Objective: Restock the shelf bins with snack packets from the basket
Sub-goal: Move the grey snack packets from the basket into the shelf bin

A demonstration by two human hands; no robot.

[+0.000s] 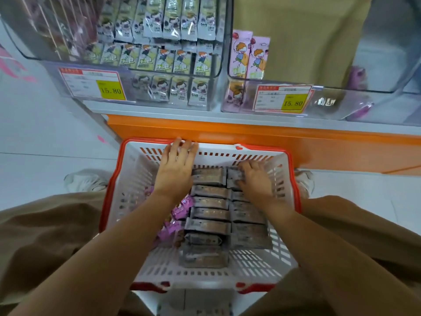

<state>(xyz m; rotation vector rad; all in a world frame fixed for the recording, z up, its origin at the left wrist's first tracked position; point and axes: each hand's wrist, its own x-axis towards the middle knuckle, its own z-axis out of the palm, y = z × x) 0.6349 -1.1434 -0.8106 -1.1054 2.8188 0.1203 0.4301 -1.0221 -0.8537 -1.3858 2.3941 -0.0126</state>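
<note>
Basket (134,179): your left hand (177,160) flat on its far wall, right hand (256,179) curled round a packet (231,176); likely light, slippery, pinch its edge.

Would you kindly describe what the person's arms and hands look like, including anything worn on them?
The left forearm and right forearm are bare, with no sleeves in view. The left hand and right hand wear no gloves; no watch, bracelet or ring shows.

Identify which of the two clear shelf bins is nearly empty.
The right-hand bin: only a few pink packets stand at its left end, while the left bin is packed with rows.
</note>
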